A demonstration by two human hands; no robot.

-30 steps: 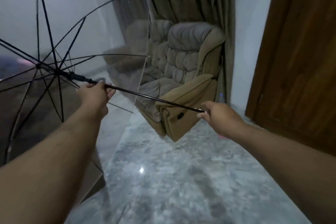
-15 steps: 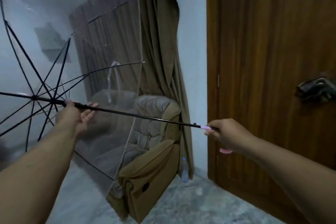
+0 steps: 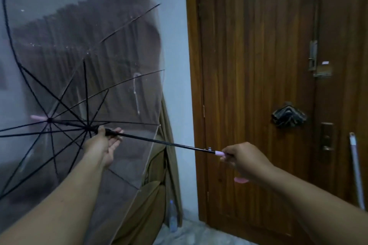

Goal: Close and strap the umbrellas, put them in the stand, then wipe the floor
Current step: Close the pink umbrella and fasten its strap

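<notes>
A clear umbrella with black ribs is spread open on the left, its black shaft running level toward the right. My left hand holds the shaft at the runner, just behind the hub, fingers loosely curled. My right hand is closed around the pink handle, whose curved end shows below my fist. Water drops dot the canopy.
A brown wooden door with bolt, lock and a dark cloth over the knob fills the right. A pale pole leans at far right. A tan armchair, curtain and a plastic bottle stand behind the canopy.
My view has swung up and right from the floor and armchair to the door. The umbrella stayed open in both hands, the shaft now nearly level, my left hand close to the hub.
</notes>
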